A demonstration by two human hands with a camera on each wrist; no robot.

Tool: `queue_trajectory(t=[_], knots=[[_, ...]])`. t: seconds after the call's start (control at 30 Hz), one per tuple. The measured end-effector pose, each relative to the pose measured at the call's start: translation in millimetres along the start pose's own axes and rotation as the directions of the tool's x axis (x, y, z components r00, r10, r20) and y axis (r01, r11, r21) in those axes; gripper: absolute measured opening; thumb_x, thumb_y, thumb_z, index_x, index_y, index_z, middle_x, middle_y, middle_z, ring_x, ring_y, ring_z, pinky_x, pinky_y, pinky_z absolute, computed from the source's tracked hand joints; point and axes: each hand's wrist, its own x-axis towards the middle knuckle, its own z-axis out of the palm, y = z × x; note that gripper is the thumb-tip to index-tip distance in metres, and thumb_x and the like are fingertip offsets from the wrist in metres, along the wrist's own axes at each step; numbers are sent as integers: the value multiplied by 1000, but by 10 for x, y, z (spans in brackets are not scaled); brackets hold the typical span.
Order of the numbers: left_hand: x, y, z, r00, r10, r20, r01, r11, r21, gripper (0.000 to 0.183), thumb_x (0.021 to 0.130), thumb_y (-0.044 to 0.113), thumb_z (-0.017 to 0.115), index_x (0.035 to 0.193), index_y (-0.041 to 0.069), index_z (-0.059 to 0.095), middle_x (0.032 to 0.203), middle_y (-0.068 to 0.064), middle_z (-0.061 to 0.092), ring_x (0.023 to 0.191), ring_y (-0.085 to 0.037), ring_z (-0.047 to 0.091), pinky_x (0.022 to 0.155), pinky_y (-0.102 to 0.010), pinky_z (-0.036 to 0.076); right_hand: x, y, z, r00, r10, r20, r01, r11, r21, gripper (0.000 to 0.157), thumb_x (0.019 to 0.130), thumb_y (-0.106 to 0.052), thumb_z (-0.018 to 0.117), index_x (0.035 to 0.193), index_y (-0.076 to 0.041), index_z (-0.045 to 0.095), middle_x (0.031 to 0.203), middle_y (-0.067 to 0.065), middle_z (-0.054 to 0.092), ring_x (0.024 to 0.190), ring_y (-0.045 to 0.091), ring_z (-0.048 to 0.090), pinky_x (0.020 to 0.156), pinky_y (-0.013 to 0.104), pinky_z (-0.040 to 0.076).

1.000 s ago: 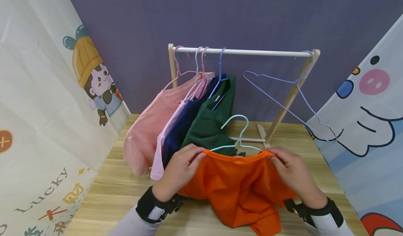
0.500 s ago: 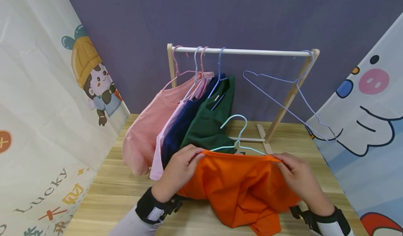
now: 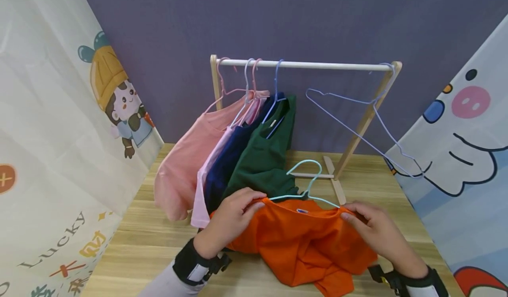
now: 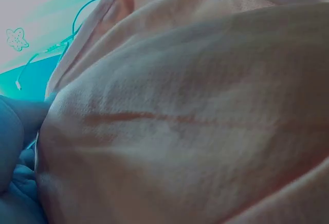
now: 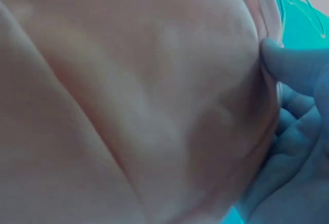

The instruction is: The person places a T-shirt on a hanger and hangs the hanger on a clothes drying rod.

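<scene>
In the head view an orange shirt [image 3: 301,248] lies in folds at the front of the table, a small label showing inside its neckline. A mint-green hanger [image 3: 307,193] sits in the neck opening, its hook and upper shoulders exposed and its lower part hidden by cloth. My left hand [image 3: 234,217] pinches the left side of the neckline, thumb toward me. On the opposite side my right hand [image 3: 375,231] pinches the neckline close to the hanger's right shoulder. The right wrist view shows the right thumb [image 5: 293,67] pressing the fabric; cloth fills most of the left wrist view.
A rack with a white rail [image 3: 317,64] stands behind. At its left hang a pink shirt [image 3: 190,156], a light pink garment [image 3: 203,187], a navy garment [image 3: 228,165] and a green garment [image 3: 263,156]. A bare lilac hanger [image 3: 357,134] hangs at the right post.
The neckline and mint-green hanger have come lower, and the hook has shifted right. The right hand has moved right and down with the collar. The neckline now gapes, showing the label.
</scene>
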Motion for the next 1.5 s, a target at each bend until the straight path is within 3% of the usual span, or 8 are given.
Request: queue_trajectory(t=[0.17, 0.33, 0.6, 0.93, 1.1, 1.3, 1.43, 1.5], knots=[[-24, -32, -2, 999, 9, 41, -9, 1000, 0, 24, 98, 24, 73, 121, 17, 75, 109, 6, 74, 103, -10, 69, 99, -31, 57, -56, 26, -34, 997, 75, -17, -74, 995, 72, 13, 100, -12, 69, 110, -14, 76, 99, -7, 75, 77, 2, 61, 64, 22, 52], [-11, -42, -2, 998, 60, -1, -60, 998, -14, 18, 96, 13, 74, 113, 16, 79, 103, 5, 75, 98, -9, 70, 95, -28, 58, -105, 79, -70, 996, 81, -34, -78, 993, 83, 13, 100, -9, 67, 110, -12, 75, 95, -12, 74, 73, 4, 61, 61, 23, 51], [5, -16, 16, 999, 37, 19, -37, 999, -13, 18, 96, 17, 75, 114, 16, 79, 105, 6, 76, 99, -9, 70, 96, -28, 58, -186, 167, -136, 994, 111, -19, -108, 987, 118, 13, 100, -6, 66, 111, -8, 75, 95, -16, 72, 74, 4, 62, 61, 22, 50], [127, 27, -183, 990, 101, -99, -98, 994, 37, 22, 93, 12, 77, 115, 9, 78, 102, -1, 76, 97, -14, 72, 92, -30, 60, -323, 280, -619, 970, 208, -123, -190, 972, 138, 13, 102, -5, 63, 112, -5, 72, 83, -19, 67, 66, 9, 55, 54, 23, 43], [251, 52, -327, 979, 135, -149, -128, 990, 55, 22, 92, 8, 77, 114, 8, 77, 103, -2, 77, 97, -14, 72, 95, -29, 59, -378, 331, -927, 911, 354, -211, -333, 934, 127, 13, 104, -14, 63, 112, -10, 73, 91, -32, 67, 73, 0, 62, 61, 12, 52], [526, 100, -585, 954, 164, -249, -130, 981, 147, 20, 91, 7, 79, 111, 7, 78, 101, -4, 77, 92, -18, 72, 91, -34, 61, -451, 400, -1203, 780, 574, -249, -516, 815, 263, 14, 110, -26, 50, 114, -33, 61, 93, -38, 56, 73, -6, 61, 58, 13, 54], [706, 141, -666, 967, -10, -253, 56, 983, 174, 22, 97, 18, 74, 115, 5, 76, 104, -8, 76, 91, -22, 70, 88, -39, 61, -465, 417, -1244, 697, 682, -222, -604, 725, 330, 13, 110, -35, 45, 117, -43, 54, 95, -36, 52, 74, -7, 60, 57, 15, 55], [773, 158, -668, 966, -133, -220, 181, 960, 215, 30, 99, 27, 71, 119, 5, 75, 106, -10, 75, 93, -24, 71, 88, -42, 60, -455, 427, -1216, 684, 709, -172, -622, 690, 370, 15, 110, -39, 44, 121, -43, 53, 100, -34, 50, 80, -7, 58, 60, 13, 54]])
